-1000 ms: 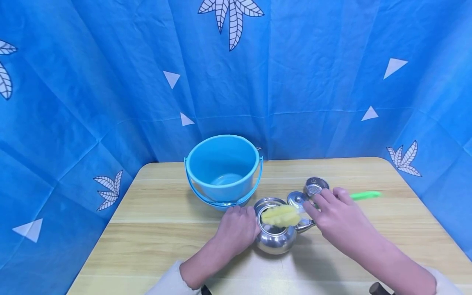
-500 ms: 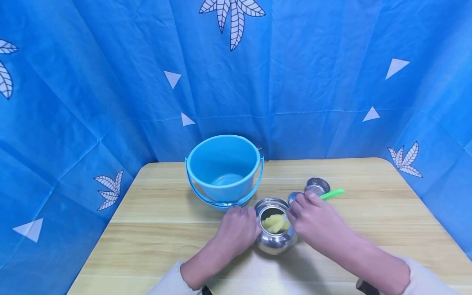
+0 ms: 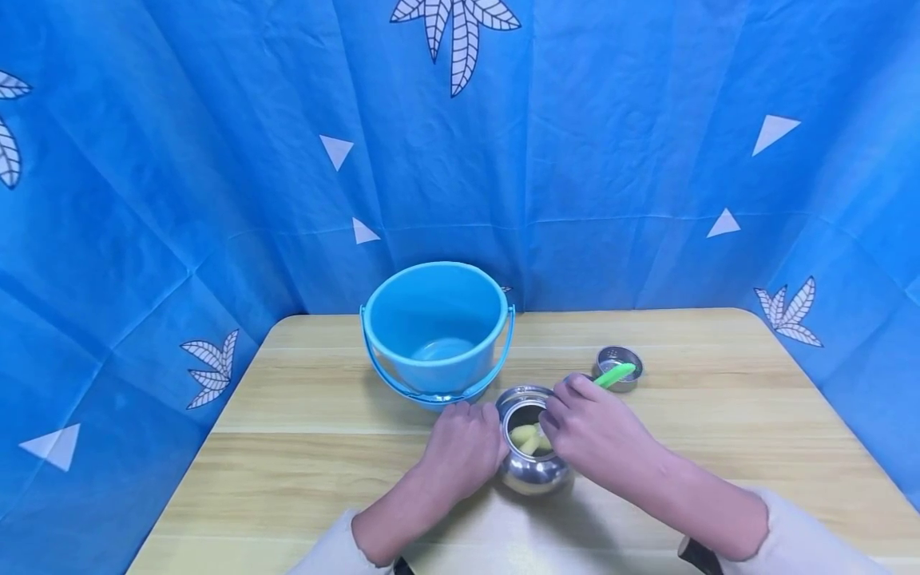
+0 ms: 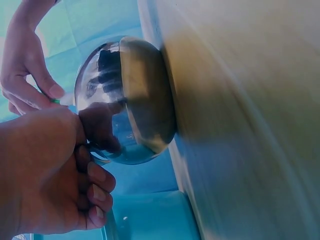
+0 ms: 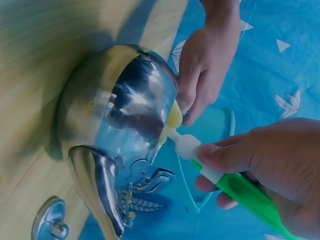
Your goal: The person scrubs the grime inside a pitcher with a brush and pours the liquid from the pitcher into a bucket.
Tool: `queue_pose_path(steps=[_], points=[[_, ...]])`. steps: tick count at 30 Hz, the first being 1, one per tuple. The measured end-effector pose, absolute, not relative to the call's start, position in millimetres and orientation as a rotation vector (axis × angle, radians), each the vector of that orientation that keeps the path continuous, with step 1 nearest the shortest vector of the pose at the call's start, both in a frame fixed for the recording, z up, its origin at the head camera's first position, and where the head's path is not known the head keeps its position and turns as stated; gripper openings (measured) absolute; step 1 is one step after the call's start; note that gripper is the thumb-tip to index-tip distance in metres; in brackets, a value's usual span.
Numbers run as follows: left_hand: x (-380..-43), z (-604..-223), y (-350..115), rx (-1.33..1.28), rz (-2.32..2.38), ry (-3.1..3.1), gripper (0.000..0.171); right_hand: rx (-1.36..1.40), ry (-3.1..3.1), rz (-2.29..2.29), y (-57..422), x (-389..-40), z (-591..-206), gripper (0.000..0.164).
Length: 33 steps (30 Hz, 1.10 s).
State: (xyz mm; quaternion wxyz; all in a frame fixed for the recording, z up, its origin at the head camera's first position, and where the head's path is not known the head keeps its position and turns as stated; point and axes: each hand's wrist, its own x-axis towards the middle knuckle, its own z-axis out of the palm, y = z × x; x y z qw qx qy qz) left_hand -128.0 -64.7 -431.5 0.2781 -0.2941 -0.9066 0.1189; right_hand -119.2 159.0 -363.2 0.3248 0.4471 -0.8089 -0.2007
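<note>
A round stainless steel teapot (image 3: 535, 479) stands on the table with its mouth uncovered. My left hand (image 3: 463, 447) grips it at its left side, fingers curled round the handle (image 4: 100, 157) in the left wrist view. Between thumb and fingers, my right hand (image 3: 592, 431) holds a sponge bottle brush (image 5: 250, 200) by its green handle. The brush's yellow sponge head (image 3: 525, 439) is in the teapot's mouth, its lower part hidden inside. In the right wrist view the spout (image 5: 92, 182) points away from the left hand, below the brush.
Behind the teapot to the left stands a blue bucket (image 3: 434, 371) with its handle lowered. A metal strainer cup (image 3: 611, 358) sits beyond the right hand. The teapot lid (image 5: 50, 220) lies on the table near the spout. Blue curtains (image 3: 611, 160) enclose the table.
The right hand has moved left and brought the brush from above the teapot down into its mouth, the green handle tilting steeper. The left hand keeps its grip.
</note>
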Motion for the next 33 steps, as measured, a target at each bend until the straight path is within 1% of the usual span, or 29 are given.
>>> queue_pose_path(steps=[12,18,28,33], points=[[-127.0,-429.9,-65.3,-0.782,0.328,-2.438,0.034,1.148,-2.135,-0.526,150.8,-123.5,-366.2,0.011],[-127.1,-428.0,-65.3,-0.791,0.336,-2.478,0.035,1.124,-2.136,-0.515,147.5,-125.9,-367.8,0.005],[-127.2,-427.1,-64.1,-0.795,0.324,-2.492,0.037,1.031,-2.172,-0.523,143.8,-129.2,-371.2,0.004],[-127.7,-428.3,-62.9,-0.791,0.34,-2.497,0.037,1.005,-2.152,-0.548,142.8,-127.4,-373.5,0.008]])
